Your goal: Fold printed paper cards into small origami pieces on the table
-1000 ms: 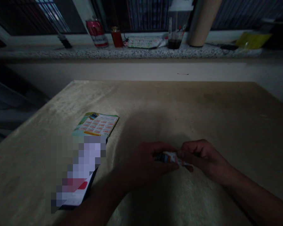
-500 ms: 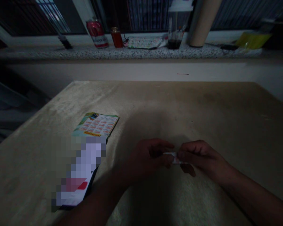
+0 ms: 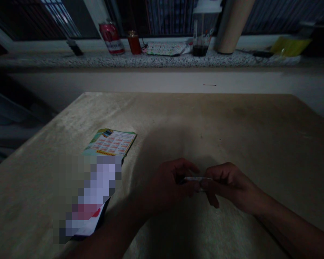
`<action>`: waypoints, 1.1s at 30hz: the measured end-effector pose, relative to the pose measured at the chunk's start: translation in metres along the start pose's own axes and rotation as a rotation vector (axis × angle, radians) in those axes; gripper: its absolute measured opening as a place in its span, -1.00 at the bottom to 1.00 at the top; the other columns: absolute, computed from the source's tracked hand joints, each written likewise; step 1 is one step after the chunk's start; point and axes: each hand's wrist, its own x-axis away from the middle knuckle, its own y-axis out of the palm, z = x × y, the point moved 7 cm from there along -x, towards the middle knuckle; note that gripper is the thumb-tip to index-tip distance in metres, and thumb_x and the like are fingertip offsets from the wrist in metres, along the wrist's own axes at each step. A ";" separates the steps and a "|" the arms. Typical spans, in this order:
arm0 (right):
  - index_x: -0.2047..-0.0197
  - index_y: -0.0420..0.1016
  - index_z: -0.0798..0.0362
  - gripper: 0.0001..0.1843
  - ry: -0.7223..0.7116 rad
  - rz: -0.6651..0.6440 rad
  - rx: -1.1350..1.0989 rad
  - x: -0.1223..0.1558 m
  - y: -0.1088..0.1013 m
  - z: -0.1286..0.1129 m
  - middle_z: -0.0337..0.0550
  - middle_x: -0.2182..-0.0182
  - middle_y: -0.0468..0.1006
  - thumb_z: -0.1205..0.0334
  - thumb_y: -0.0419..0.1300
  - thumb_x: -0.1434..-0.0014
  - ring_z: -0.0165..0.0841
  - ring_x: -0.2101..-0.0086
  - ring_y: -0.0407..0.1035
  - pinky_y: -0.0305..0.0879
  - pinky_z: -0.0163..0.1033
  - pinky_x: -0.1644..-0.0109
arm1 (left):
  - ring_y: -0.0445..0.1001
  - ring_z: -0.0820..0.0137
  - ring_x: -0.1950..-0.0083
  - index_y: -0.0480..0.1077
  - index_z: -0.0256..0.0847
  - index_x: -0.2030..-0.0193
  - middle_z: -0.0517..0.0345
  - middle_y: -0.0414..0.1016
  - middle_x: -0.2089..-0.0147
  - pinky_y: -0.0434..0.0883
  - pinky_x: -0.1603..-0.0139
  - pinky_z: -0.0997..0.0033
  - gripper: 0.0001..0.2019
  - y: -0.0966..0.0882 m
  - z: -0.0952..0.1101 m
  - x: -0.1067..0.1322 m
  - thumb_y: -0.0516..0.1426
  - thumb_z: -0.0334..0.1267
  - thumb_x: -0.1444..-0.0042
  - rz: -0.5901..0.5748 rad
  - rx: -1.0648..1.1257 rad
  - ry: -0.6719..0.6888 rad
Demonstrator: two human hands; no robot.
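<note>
Over the middle of the table, my left hand and my right hand meet at a small, thin, whitish paper-like piece. Both hands are closed on it, the thumbs in front and close together. The piece is seen nearly edge-on, and the fingers cover much of it. Dim light hides its print and its exact kind. Left of my left hand lie a lit phone, largely pixelated, and a printed card with a grid of numbers just beyond it.
Beyond the pale table, a speckled stone sill runs under the window. On it stand a red can, a small reddish jar, a cup with dark liquid, a cardboard tube and a yellow container.
The piece has turned from showing some of its face to nearly edge-on. My right fingers have shifted slightly along it, and the thumbs are closer together. Phone and card stay put.
</note>
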 end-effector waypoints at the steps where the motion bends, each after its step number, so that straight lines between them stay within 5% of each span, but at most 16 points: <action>1: 0.49 0.56 0.11 -0.54 -0.012 0.019 0.002 0.000 -0.001 -0.001 -0.19 0.64 0.55 -0.07 0.26 -0.29 -0.44 0.58 0.37 0.27 -0.29 0.41 | 0.50 0.48 0.42 0.51 -0.26 0.20 0.18 0.57 0.39 0.40 0.40 0.52 -0.77 0.000 0.002 0.001 0.38 -0.30 -0.01 0.008 -0.021 0.009; 7: 0.48 0.61 0.10 -0.51 0.009 0.004 0.038 -0.001 -0.002 0.001 -0.16 0.61 0.58 -0.08 0.21 -0.33 -0.40 0.54 0.43 0.34 -0.25 0.33 | 0.59 0.39 0.37 0.57 -0.27 0.10 0.08 0.66 0.34 0.46 0.35 0.47 -0.72 -0.006 0.000 -0.002 0.37 -0.27 -0.03 0.026 -0.098 -0.047; 11: 0.51 0.61 0.09 -0.49 -0.037 0.020 0.141 0.000 -0.005 -0.004 -0.16 0.62 0.59 -0.07 0.21 -0.33 -0.39 0.53 0.44 0.36 -0.25 0.30 | 0.60 0.40 0.37 0.62 -0.29 0.34 0.08 0.65 0.40 0.47 0.33 0.49 -0.76 -0.005 -0.003 -0.003 0.36 -0.12 -0.09 -0.039 -0.121 -0.062; 16: 0.55 0.58 0.11 -0.47 -0.022 0.031 0.144 0.000 -0.003 -0.003 -0.15 0.66 0.57 -0.09 0.23 -0.31 -0.39 0.54 0.46 0.39 -0.26 0.30 | 0.58 0.42 0.39 0.63 -0.30 0.30 0.09 0.64 0.41 0.47 0.34 0.50 -0.76 -0.002 -0.003 -0.003 0.37 -0.12 -0.08 -0.060 -0.100 -0.078; 21: 0.49 0.59 0.14 -0.54 0.030 -0.011 0.170 -0.001 -0.003 0.000 -0.17 0.64 0.56 -0.07 0.30 -0.26 -0.45 0.60 0.40 0.28 -0.37 0.50 | 0.52 0.48 0.43 0.60 -0.30 0.34 0.14 0.59 0.44 0.39 0.38 0.54 -0.81 0.005 0.005 -0.001 0.32 -0.18 -0.13 -0.105 -0.120 -0.018; 28: 0.30 0.67 0.18 -0.65 -0.016 -0.057 0.135 -0.001 -0.005 -0.006 -0.19 0.56 0.53 0.00 0.35 -0.21 -0.49 0.55 0.33 0.25 -0.39 0.48 | 0.54 0.42 0.37 0.50 -0.27 0.27 0.13 0.58 0.40 0.40 0.33 0.47 -0.85 0.007 0.011 0.005 0.21 -0.22 -0.24 -0.039 -0.178 0.093; 33: 0.49 0.58 0.15 -0.66 -0.041 -0.019 0.173 0.000 -0.001 -0.005 -0.23 0.62 0.47 0.09 0.37 -0.20 -0.50 0.57 0.29 0.20 -0.39 0.51 | 0.57 0.39 0.30 0.44 -0.24 0.17 0.09 0.61 0.30 0.40 0.28 0.45 -0.78 0.015 0.018 0.010 0.07 -0.15 -0.40 -0.118 -0.457 0.226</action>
